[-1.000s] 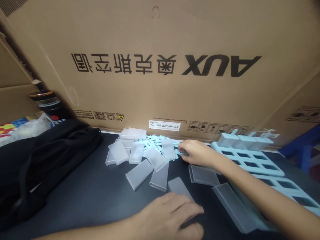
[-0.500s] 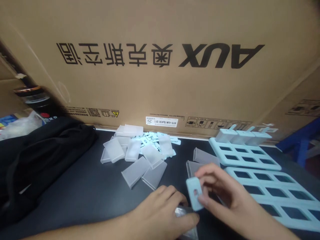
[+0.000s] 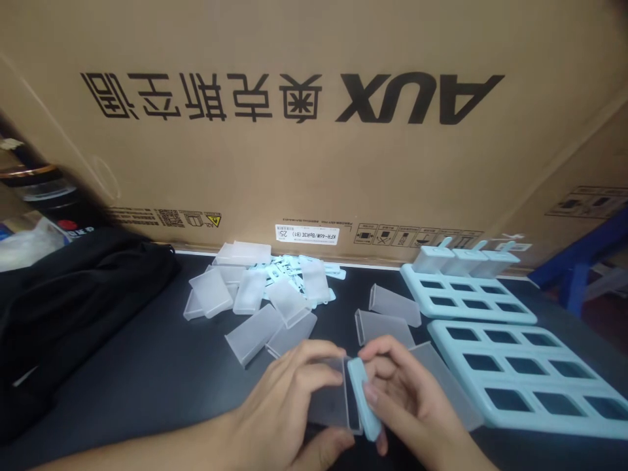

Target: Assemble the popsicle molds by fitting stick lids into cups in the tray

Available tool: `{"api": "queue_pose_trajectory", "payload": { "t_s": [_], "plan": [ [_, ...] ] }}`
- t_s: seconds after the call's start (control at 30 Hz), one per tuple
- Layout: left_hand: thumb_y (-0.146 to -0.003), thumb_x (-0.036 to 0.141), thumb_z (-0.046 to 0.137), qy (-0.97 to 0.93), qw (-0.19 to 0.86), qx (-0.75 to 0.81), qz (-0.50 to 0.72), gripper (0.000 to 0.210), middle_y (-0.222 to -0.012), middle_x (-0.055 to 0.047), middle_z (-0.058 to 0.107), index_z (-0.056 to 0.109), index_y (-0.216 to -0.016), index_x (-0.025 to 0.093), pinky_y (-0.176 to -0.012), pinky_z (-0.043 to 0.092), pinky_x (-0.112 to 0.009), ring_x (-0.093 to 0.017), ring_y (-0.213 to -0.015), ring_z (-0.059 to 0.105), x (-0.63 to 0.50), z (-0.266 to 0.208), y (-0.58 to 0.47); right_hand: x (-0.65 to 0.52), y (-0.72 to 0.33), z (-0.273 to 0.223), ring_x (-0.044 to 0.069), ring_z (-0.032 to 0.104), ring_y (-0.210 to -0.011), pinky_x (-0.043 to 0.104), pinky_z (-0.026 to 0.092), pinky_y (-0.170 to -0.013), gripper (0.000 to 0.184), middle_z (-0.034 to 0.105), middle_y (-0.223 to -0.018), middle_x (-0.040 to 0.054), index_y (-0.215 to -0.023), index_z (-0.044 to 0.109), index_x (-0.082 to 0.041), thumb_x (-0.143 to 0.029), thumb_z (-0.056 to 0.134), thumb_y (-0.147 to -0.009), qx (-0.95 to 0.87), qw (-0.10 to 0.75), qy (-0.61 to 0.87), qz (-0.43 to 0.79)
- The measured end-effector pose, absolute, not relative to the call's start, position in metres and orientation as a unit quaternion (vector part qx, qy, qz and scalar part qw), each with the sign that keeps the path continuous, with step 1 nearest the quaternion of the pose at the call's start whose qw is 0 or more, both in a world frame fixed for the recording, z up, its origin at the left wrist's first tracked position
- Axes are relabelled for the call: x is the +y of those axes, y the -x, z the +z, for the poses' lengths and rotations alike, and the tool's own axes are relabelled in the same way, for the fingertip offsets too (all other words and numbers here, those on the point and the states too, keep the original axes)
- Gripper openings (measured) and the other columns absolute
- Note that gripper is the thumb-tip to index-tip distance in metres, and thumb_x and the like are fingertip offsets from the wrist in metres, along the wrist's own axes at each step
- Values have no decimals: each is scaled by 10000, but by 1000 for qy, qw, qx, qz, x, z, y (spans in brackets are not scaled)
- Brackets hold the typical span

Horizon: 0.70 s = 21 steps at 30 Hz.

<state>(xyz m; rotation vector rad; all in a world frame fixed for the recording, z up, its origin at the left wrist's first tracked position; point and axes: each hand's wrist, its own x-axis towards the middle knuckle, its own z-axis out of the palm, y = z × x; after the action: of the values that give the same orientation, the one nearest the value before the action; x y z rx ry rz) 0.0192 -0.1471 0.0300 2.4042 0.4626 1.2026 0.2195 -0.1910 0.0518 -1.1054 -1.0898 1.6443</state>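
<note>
My left hand [image 3: 299,399] is closed around a clear plastic popsicle mold [image 3: 330,399], its open end facing right. Pinched in my right hand [image 3: 407,399] is a light-blue mold lid [image 3: 363,400], held on edge at the mold's mouth. Whether the two touch along the whole rim I cannot tell. Two more clear molds [image 3: 385,329] lie just beyond my right hand. Further off, a heap of frosted molds [image 3: 252,333] is mixed with light-blue sticks and lids [image 3: 289,271].
Two light-blue racks with square holes [image 3: 478,409] lie at the right, the far one [image 3: 429,311] bearing three lidded molds [image 3: 464,261]. A clear flat piece [image 3: 441,386] rests beside the near rack. Black cloth [image 3: 73,320] and a dark bottle [image 3: 53,196] are left; a large carton [image 3: 294,163] stands behind.
My left hand has lifted the clear mold into view and turned its mouth rightward. My right hand has brought the lid down and left to that mouth, turning it edge-on.
</note>
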Motion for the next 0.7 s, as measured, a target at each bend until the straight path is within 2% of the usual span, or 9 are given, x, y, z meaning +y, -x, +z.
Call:
{"api": "queue_pose_trajectory", "payload": {
  "t_s": [0.17,0.33,0.53,0.7],
  "plan": [
    [-987,444,460,-863,220,169,422,423,-1099,-129,581,357,-1304,185,-758,566,-353,-243,-1038,629,-151,24,-19,-196,-213,46,86,607,-585,193,460,-544,487,613,-754,-28,-1067,367,-219,-526,680,-856,-405,380,387,736],
    [-1005,575,371,-897,191,170,360,487,-1127,-121,568,371,-1331,214,-720,569,-338,-216,-947,652,-151,28,-17,-200,-215,45,58,577,-544,150,382,-522,482,612,-694,-42,-1046,352,-214,-507,687,-862,-378,365,376,763],
    [-1017,557,347,-906,178,177,340,437,-1027,-77,559,398,-1288,219,-641,564,-284,-173,-814,645,-148,34,-18,-199,-217,22,28,444,-446,134,314,-441,527,552,-651,-73,-1029,338,-226,-547,704,-828,-385,385,302,783],
    [-1029,559,281,-928,133,207,280,448,-1022,-72,587,468,-1232,205,-662,587,-262,-158,-788,644,-151,32,-21,-195,-220,29,6,358,-489,143,242,-508,565,495,-631,-97,-1055,316,-230,-525,734,-816,-383,387,321,775]
  ]
}}
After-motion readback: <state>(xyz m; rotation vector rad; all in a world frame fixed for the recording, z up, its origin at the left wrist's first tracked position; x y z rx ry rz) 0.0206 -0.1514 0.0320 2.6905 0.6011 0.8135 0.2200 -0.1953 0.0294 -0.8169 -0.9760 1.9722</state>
